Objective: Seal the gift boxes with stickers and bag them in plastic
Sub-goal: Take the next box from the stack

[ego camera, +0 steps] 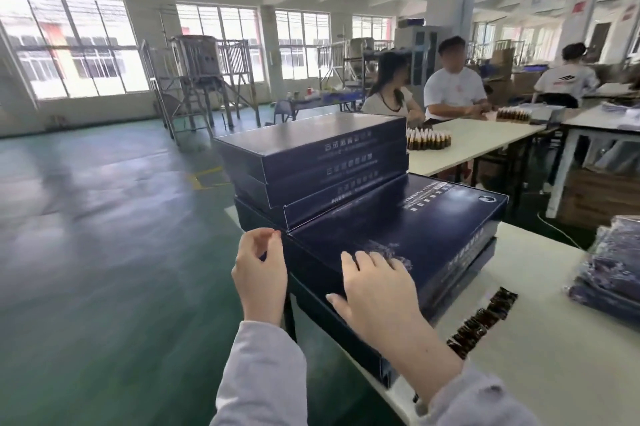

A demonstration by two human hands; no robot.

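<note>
A dark blue gift box [433,228] lies on top of other boxes at the left end of the white table [540,363]. My right hand [377,290] rests flat on its lid near the front corner, fingers spread. My left hand [259,273] hovers at the box's left side, thumb and forefinger curled together, pinching what looks like a small clear sticker. Behind the box stands a stack of three more blue boxes [311,155]. A dark strip of stickers [485,318] lies on the table to the right of my right arm.
A pile of dark plastic bags [613,273] sits at the table's right edge. Beyond it, three people sit at other white tables [485,141] with rows of brown bottles [429,141]. The green floor [104,252] drops away on the left.
</note>
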